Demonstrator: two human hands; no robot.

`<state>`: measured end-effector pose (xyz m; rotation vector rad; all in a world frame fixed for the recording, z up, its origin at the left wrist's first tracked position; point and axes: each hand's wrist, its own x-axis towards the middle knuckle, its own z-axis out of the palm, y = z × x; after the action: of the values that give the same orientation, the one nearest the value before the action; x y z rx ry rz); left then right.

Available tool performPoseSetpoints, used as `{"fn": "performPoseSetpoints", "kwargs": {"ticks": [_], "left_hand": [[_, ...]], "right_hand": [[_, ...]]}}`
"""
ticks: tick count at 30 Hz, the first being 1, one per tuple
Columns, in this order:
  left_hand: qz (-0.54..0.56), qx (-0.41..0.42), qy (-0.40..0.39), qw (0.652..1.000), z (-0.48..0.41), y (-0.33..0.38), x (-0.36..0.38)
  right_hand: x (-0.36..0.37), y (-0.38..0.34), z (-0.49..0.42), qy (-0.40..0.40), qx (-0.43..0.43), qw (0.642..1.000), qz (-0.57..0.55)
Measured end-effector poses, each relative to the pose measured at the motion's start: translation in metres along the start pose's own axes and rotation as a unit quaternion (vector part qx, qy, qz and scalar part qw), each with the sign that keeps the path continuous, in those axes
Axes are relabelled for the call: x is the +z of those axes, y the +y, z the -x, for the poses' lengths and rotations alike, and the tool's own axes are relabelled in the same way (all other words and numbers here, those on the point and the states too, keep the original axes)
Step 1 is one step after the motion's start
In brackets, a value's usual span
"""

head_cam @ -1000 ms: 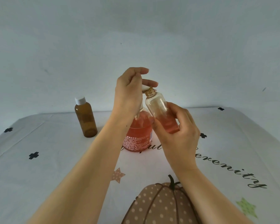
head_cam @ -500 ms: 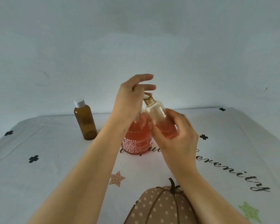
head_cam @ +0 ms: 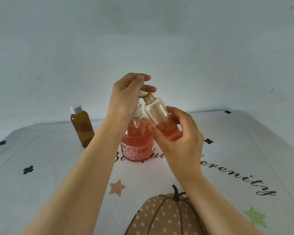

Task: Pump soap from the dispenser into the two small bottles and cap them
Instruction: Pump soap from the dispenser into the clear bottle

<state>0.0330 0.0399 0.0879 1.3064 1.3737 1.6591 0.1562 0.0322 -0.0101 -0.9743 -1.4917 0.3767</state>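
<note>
Across the table, cloth [head_cam: 49, 192]: white, printed with black flowers, stars, a spotted pumpkin and script lettering.
Soap dispenser [head_cam: 136, 146]: round, clear, filled with pink soap, standing upright mid-table behind the arms.
Left hand [head_cam: 126, 99]: over the dispenser, fingers loosely extended, fingertips resting on the pump head.
Right hand [head_cam: 182, 141]: wrapped round the lower half of the clear bottle, held above the table.
Amber bottle [head_cam: 81, 126]: upright, white-capped, apart to the dispenser's left.
Clear bottle [head_cam: 157, 111]: uncapped, tilted, gold neck just beside the nozzle, pink soap at its bottom.
Pump head [head_cam: 143, 94]: white, under the left fingers.
</note>
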Motion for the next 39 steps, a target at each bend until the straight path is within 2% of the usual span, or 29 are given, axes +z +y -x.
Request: {"fn": "performPoseSetpoints", "kwargs": {"ticks": [13, 19, 28, 35, 39], "left_hand": [[-0.004, 0.035, -0.018, 0.999, -0.001, -0.005, 0.004], [-0.084, 0.052, -0.037, 0.994, -0.003, -0.014, 0.003], [-0.054, 0.020, -0.009, 0.998, 0.005, -0.008, 0.004], [-0.064, 0.018, 0.089, 0.994, 0.011, -0.012, 0.013], [-0.013, -0.020, 0.061, 0.998, 0.009, -0.007, 0.004]], "right_hand": [[0.000, -0.001, 0.001, -0.003, 0.017, 1.000, -0.003], [0.001, 0.003, 0.004, -0.014, 0.043, 0.999, 0.012], [-0.001, -0.003, 0.003, -0.028, 0.053, 0.998, -0.006], [0.000, -0.002, -0.001, -0.015, 0.041, 0.999, -0.022], [-0.001, -0.006, -0.001, -0.039, 0.047, 0.997, -0.039]]}}
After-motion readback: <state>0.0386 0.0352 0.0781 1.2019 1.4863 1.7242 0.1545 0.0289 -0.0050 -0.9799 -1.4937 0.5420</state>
